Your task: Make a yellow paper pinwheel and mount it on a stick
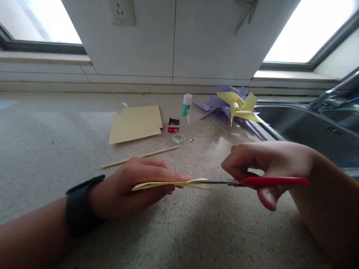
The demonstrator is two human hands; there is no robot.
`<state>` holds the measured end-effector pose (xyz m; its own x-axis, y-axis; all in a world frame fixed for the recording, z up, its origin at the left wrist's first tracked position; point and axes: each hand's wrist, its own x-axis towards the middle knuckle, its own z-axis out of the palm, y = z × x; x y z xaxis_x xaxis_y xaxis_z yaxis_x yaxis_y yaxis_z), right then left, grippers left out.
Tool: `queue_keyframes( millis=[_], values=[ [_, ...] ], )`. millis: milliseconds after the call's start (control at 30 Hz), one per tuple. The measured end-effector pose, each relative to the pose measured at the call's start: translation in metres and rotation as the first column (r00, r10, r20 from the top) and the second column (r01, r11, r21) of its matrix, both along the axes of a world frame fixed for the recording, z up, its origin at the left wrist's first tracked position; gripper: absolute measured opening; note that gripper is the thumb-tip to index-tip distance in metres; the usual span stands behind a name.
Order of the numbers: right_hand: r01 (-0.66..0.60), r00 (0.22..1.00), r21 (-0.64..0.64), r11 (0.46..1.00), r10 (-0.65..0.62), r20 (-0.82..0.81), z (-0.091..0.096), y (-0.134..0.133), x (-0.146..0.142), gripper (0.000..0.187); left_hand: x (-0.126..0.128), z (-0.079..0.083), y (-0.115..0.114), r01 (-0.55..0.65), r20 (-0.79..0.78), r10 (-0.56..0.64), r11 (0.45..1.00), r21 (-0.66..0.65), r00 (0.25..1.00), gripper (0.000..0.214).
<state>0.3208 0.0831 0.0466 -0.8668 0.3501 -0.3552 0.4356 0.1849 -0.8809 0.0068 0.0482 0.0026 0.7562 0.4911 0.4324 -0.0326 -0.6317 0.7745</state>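
Paper (153,184), yellow and folded over, looks light, limp and easily creased or torn (dry rather than slippery, I would judge), so it is best pinched flat near the fold, with fingertips clear of the blades. It lies nearer the wearer than the small red box (174,129), gripped between the thumb and fingers of the left hand (123,183), which is nearer and left of that box. Nearer and right of the box, the right hand (269,160) is curled round 1 pair of red-handled scissors (276,181), whose blades meet the paper.
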Motion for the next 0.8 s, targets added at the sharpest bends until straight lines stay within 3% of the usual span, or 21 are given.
queue_keyframes(
  millis=[400,800],
  values=[
    [0.006,0.999,-0.055,0.998,-0.008,-0.036,-0.0019,-0.0021,-0.0084,0.061,0.0000,0.0011,0.0012,0.028,0.013,-0.028,1.000,0.006,1.000,0.042],
    [0.009,1.000,-0.012,1.000,-0.009,0.012,0.0008,-0.0042,-0.0070,0.061,0.0008,0.0014,0.0012,0.029,0.029,-0.029,0.999,0.016,0.999,0.038]
  ],
)
